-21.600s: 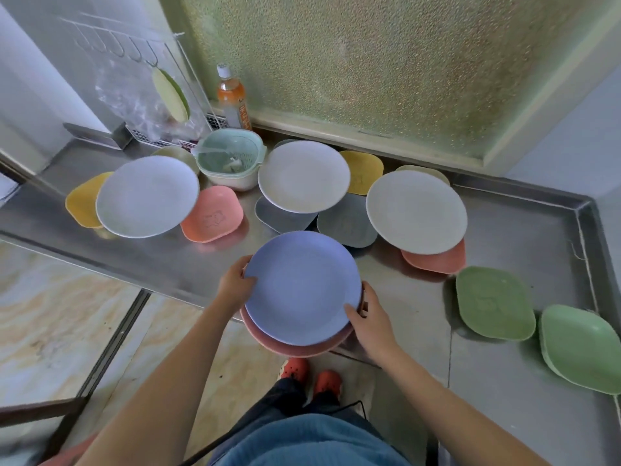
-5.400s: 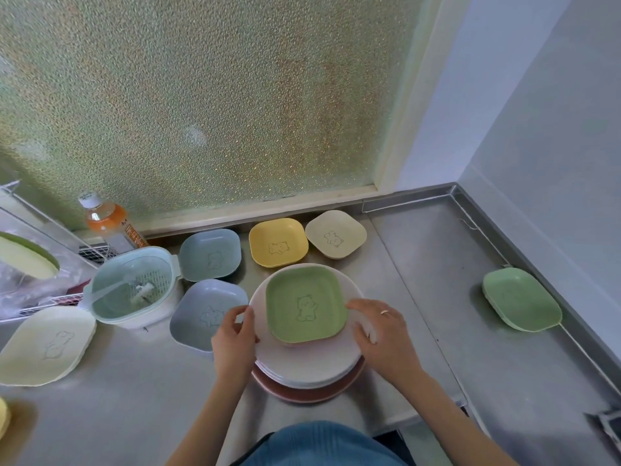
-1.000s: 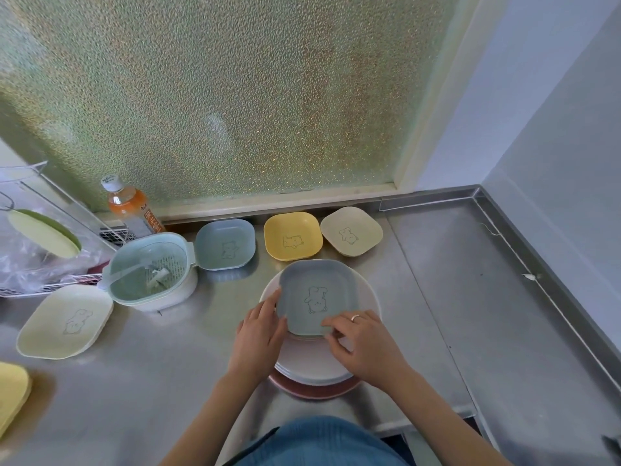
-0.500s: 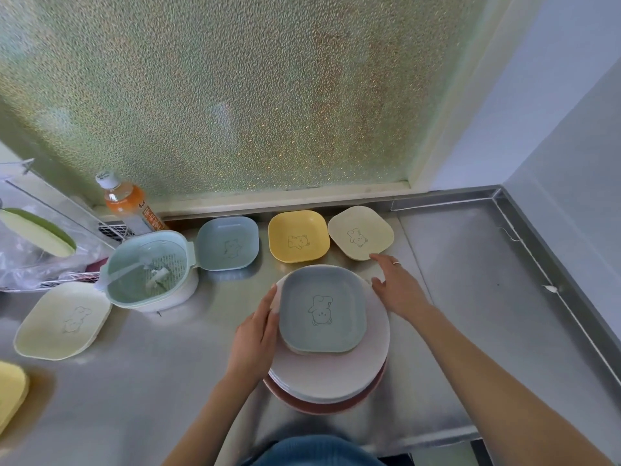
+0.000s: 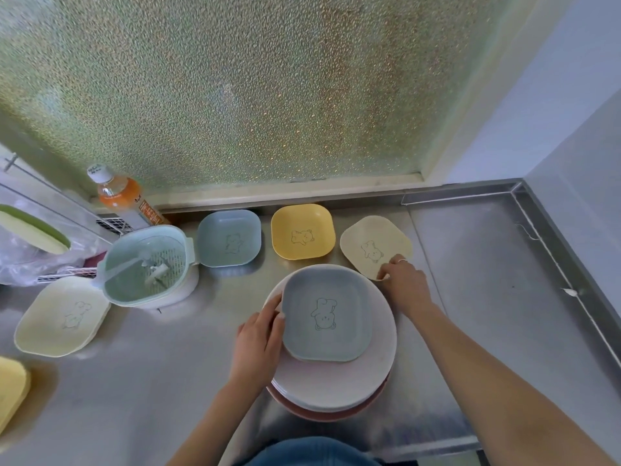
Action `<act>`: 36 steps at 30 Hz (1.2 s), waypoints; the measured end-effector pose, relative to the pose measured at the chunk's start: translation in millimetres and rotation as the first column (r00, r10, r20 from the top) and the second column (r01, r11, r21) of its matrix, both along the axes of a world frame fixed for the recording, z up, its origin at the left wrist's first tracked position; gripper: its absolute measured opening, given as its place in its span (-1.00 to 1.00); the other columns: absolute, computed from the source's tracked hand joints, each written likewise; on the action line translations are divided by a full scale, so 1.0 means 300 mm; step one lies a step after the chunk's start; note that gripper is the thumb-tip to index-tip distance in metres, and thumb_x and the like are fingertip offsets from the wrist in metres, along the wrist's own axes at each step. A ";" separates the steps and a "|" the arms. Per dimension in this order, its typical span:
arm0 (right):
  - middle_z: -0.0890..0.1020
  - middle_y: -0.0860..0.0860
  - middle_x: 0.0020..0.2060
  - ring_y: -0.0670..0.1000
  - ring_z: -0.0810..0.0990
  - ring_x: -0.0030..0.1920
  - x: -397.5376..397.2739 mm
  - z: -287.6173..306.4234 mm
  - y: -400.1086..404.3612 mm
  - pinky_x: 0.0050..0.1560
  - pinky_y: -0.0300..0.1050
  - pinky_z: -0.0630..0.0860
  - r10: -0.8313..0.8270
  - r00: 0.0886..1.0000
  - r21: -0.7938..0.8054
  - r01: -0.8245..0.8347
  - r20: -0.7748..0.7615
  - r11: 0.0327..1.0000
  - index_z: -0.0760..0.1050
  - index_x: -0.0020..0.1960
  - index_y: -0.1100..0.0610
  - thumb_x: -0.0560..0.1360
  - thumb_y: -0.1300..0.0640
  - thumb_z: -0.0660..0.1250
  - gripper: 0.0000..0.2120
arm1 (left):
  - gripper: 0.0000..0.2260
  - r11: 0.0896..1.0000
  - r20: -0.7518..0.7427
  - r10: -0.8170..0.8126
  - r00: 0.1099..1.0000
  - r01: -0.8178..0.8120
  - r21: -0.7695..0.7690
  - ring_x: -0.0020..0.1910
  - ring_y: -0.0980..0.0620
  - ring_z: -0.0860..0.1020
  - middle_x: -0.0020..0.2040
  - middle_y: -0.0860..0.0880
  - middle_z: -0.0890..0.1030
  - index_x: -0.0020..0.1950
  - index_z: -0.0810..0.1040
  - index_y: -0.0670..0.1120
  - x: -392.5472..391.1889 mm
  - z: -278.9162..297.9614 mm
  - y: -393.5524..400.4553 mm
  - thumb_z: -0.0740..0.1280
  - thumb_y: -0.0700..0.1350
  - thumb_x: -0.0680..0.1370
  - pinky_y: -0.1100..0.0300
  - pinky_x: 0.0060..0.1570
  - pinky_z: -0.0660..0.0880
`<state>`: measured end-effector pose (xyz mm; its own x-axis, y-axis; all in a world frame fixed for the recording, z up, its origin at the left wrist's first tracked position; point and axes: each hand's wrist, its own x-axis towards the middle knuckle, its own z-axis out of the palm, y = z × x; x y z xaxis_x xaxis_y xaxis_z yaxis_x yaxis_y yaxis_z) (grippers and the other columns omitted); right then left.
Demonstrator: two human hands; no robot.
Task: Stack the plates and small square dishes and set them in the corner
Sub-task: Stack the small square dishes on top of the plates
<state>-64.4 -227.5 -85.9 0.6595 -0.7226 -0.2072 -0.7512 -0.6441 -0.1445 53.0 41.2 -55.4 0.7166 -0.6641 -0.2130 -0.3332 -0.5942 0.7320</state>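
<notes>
A stack of round plates (image 5: 336, 381) sits at the counter's front edge, with a grey-blue square dish (image 5: 327, 314) on top. My left hand (image 5: 258, 338) rests against the left rim of that dish and the stack. My right hand (image 5: 403, 284) pinches the near edge of a cream square dish (image 5: 373, 247), which looks slightly tilted. Along the window sill lie a yellow square dish (image 5: 302, 232) and a second grey-blue square dish (image 5: 229, 237). A pale cream dish (image 5: 60, 317) and a yellow dish (image 5: 10, 391) lie at the far left.
A mint strainer bowl (image 5: 148, 267) stands left of the dishes. Behind it are an orange drink bottle (image 5: 121, 193) and a wire rack with a plastic bag (image 5: 30, 253). The steel counter (image 5: 497, 280) has a raised rim running into the right-hand corner.
My right hand left the stack and reached right to the cream dish, now gripping its near edge. My left hand stays on the grey-blue dish atop the stack.
</notes>
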 end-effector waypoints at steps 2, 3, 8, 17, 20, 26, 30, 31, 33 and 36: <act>0.55 0.09 -0.03 0.07 0.48 -0.17 -0.026 0.013 0.010 -0.15 -0.15 0.40 -0.033 0.995 0.019 0.031 0.091 0.999 0.55 -0.06 0.13 0.50 0.14 0.25 -0.88 | -0.49 1.000 -0.004 0.001 1.000 -0.001 -0.003 0.01 0.01 0.52 0.08 -0.04 0.60 0.41 0.30 0.17 0.001 0.001 0.000 -0.10 0.23 0.51 -0.05 0.15 0.47; 0.57 0.11 -0.05 0.07 0.49 -0.17 -0.037 0.027 0.016 -0.23 -0.22 0.38 -0.060 0.983 0.023 0.057 0.172 0.998 0.55 -0.08 0.16 0.50 0.17 0.25 -0.89 | -0.51 1.000 -0.003 0.002 1.000 -0.002 -0.010 0.00 0.01 0.52 0.08 -0.04 0.61 0.41 0.31 0.16 0.001 0.005 -0.002 -0.08 0.21 0.53 -0.05 0.16 0.46; 0.66 0.13 -0.01 0.16 0.56 -0.04 -0.072 0.158 0.132 -0.05 -0.03 0.52 -0.112 0.849 -0.034 0.151 0.516 0.988 0.58 -0.03 0.17 0.50 0.21 0.33 -0.92 | -0.55 0.999 -0.006 0.004 1.000 -0.004 -0.035 -0.03 0.03 0.49 0.07 -0.06 0.60 0.40 0.33 0.13 -0.008 0.017 0.001 -0.03 0.13 0.55 -0.02 0.14 0.45; 0.54 -0.05 -0.32 0.02 0.43 -0.22 -0.087 0.258 0.506 -0.09 -0.05 0.32 0.492 0.685 -0.585 -0.119 0.537 0.803 0.60 0.02 -0.04 0.44 0.15 0.36 -0.81 | -0.66 0.981 -0.194 0.075 0.978 -0.107 -0.164 0.03 0.10 0.55 0.06 0.10 0.61 0.31 0.47 0.20 -0.021 0.055 0.002 0.12 0.05 0.56 0.11 0.02 0.50; 0.56 -0.03 -0.27 0.02 0.41 -0.15 -0.081 0.188 0.592 -0.08 -0.06 0.29 0.526 0.723 -0.537 -0.252 0.449 0.805 0.60 0.08 -0.06 0.44 0.14 0.30 -0.74 | -0.70 0.974 -0.212 0.064 0.975 -0.108 -0.201 0.01 0.13 0.57 0.00 0.18 0.60 0.23 0.55 0.16 -0.029 0.068 0.015 0.15 0.05 0.56 0.13 0.02 0.50; 0.53 -0.01 -0.30 0.05 0.52 -0.27 -0.056 0.181 0.630 -0.27 -0.10 0.48 0.436 0.798 -0.274 -0.348 0.416 0.897 0.61 0.10 -0.06 0.39 0.10 0.34 -0.71 | -0.69 0.962 -0.224 0.099 0.970 -0.151 -0.228 -0.16 0.08 0.56 -0.22 0.11 0.64 -0.20 0.54 0.26 -0.047 0.082 0.026 0.14 -0.05 0.62 0.20 -0.14 0.44; 0.55 0.07 -0.11 0.09 0.51 -0.07 -0.044 0.214 0.617 -0.05 0.01 0.51 0.376 0.834 -0.006 -0.408 0.403 0.913 0.52 0.25 0.00 0.52 0.13 0.26 -0.69 | -0.70 0.968 -0.237 0.091 0.967 -0.141 -0.206 -0.17 0.01 0.56 -0.22 -0.01 0.65 -0.17 0.62 0.07 -0.028 0.066 0.025 0.14 -0.05 0.63 0.13 -0.14 0.45; 0.55 0.09 -0.01 0.10 0.48 0.02 -0.044 0.220 0.614 0.07 0.02 0.46 0.360 0.848 0.061 -0.414 0.389 0.908 0.48 0.30 0.01 0.57 0.12 0.18 -0.68 | -0.71 0.970 -0.234 0.084 0.969 -0.133 -0.202 -0.14 0.00 0.57 -0.20 -0.02 0.66 -0.11 0.65 0.03 -0.023 0.061 0.024 0.14 -0.05 0.63 0.10 -0.12 0.46; 0.53 0.10 0.13 0.09 0.44 0.13 -0.041 0.231 0.605 0.19 0.00 0.38 0.339 0.862 0.138 -0.414 0.378 0.900 0.44 0.33 0.01 0.61 0.05 0.11 -0.67 | -0.74 0.971 -0.233 0.073 0.970 -0.123 -0.206 -0.12 0.01 0.58 -0.16 0.01 0.67 0.03 0.66 0.02 -0.018 0.061 0.022 0.16 -0.07 0.62 0.14 -0.12 0.46; 0.54 0.04 0.17 0.04 0.46 0.14 -0.032 0.243 0.594 0.23 -0.04 0.39 0.268 0.873 0.272 -0.396 0.408 0.877 0.49 0.27 0.00 0.61 -0.05 0.07 -0.66 | -0.76 0.968 -0.235 0.061 0.970 -0.115 -0.222 -0.09 0.05 0.58 -0.10 0.04 0.67 0.12 0.64 0.03 -0.016 0.065 0.025 0.19 -0.08 0.61 0.18 -0.12 0.48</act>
<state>-73.9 -49.3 -13.1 0.9210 -0.3743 -0.1082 -0.3592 -0.7082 -0.6078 48.3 48.6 -36.0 0.7259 -0.6509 -0.2224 -0.0987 -0.4186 0.9028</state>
